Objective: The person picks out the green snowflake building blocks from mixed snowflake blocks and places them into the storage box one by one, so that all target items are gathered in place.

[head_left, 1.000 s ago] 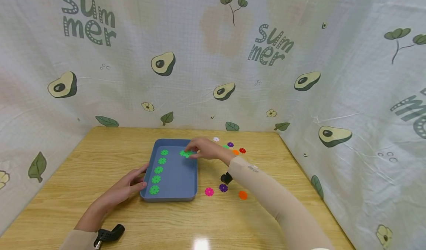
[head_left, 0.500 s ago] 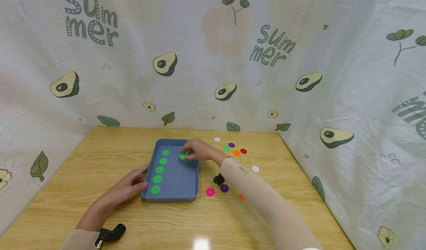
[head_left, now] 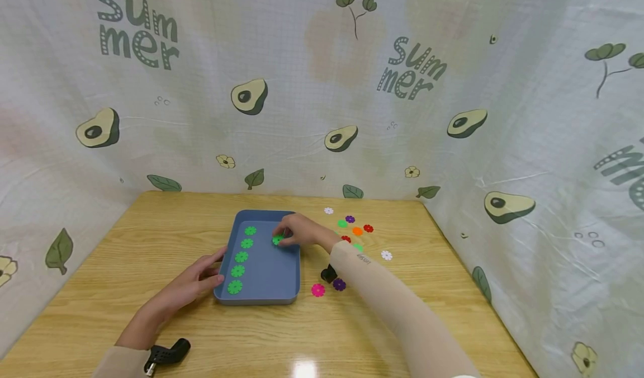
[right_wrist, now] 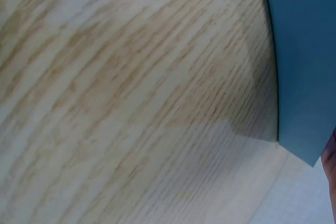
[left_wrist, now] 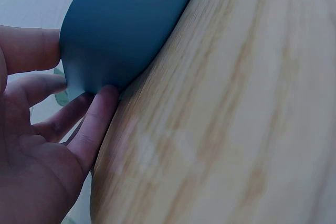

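Note:
A blue-grey tray [head_left: 266, 272] lies on the wooden table. Along its left side runs a column of several green snowflake discs [head_left: 241, 256]. My left hand [head_left: 193, 280] rests against the tray's left wall; in the left wrist view its fingertips touch the outside of the wall [left_wrist: 121, 30]. Inside the tray's upper right part, my right hand [head_left: 302, 230] pinches another green disc [head_left: 277, 240] between thumb and fingers, close over the tray floor. The right wrist view has the tray wall [right_wrist: 307, 66] hiding most of this hand.
Right of the tray, loose discs lie scattered: pink [head_left: 318, 290], purple [head_left: 339, 284], white [head_left: 386, 255], orange [head_left: 357, 231], red [head_left: 368, 228] and green ones. A printed cloth [head_left: 302, 87] hangs behind the table [head_left: 241, 339]. My right sleeve crosses over the table.
My right hand has shifted slightly left and toward me in the tray. Two green discs showed by its fingers earlier; one shows now. My left hand stays at the tray's wall.

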